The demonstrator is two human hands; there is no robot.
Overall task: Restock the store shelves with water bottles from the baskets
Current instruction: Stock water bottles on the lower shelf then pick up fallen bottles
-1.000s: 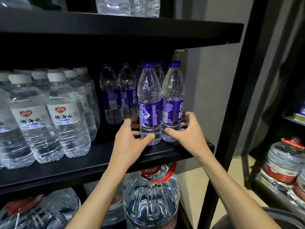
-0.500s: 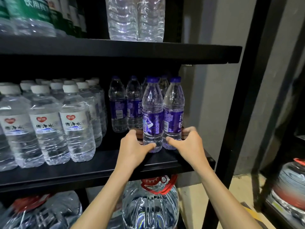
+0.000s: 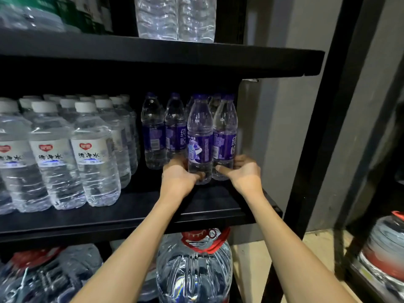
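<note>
Left hand (image 3: 179,179) grips left bottle (image 3: 200,138), right hand (image 3: 243,174) right bottle (image 3: 225,136), fingers (image 3: 240,159) curled round bases; advise sliding both back upright, flush against rear row (image 3: 176,132).

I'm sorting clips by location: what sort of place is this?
Most likely a shop's drinks section or stockroom: black shelving holds rows of white-capped water bottles and purple-labelled bottles, with large red-handled water jugs on the level below.
</note>
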